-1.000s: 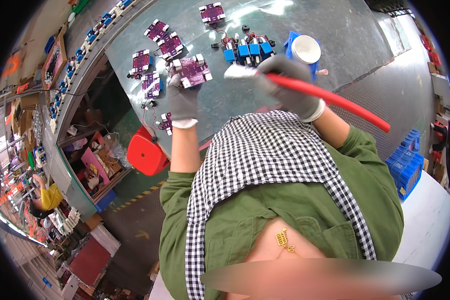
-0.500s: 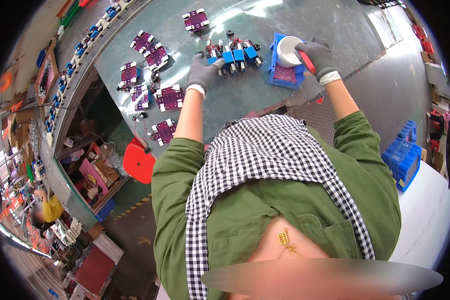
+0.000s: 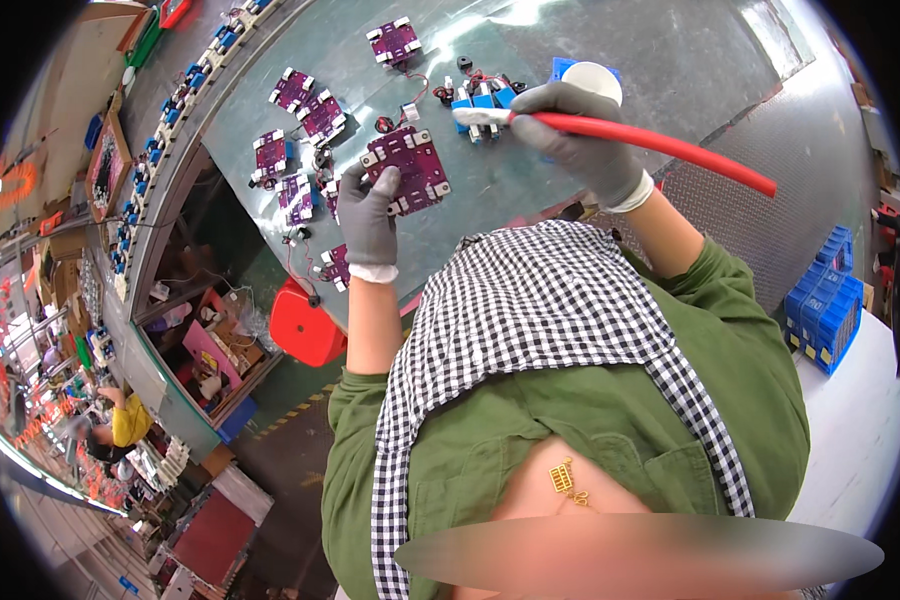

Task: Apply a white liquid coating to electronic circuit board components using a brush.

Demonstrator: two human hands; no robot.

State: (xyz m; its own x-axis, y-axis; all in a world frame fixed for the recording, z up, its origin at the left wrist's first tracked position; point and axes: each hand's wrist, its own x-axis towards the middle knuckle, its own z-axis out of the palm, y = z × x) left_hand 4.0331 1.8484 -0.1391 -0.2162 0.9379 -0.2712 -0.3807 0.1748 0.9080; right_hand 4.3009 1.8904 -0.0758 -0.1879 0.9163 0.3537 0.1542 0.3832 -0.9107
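Observation:
My left hand (image 3: pixel 370 215) is closed on the near left edge of a purple circuit board (image 3: pixel 410 168), its thumb lying on the board's face. White connectors sit along the board's edges. To the right of it, my right hand (image 3: pixel 585 140) grips a brush (image 3: pixel 660 143) with a long red handle and a whitish head. The brush head is in front of a row of blue-bodied parts (image 3: pixel 482 100) on the table. Behind my right hand, a white pot (image 3: pixel 595 78) stands on a blue tray (image 3: pixel 560 66), both partly covered.
Several purple boards (image 3: pixel 322 118) with wires lie at the left of the grey-green table (image 3: pixel 670 60). A red stool (image 3: pixel 305 325) stands below the table's left edge. Blue crates (image 3: pixel 825 310) are at the right. A conveyor line (image 3: pixel 155 150) carries blue parts at far left, where a person in yellow (image 3: pixel 128 420) sits.
My left hand has moved from the blue parts down and left, and now holds a purple board. My right hand has lifted the brush out of the white pot and brought it leftward.

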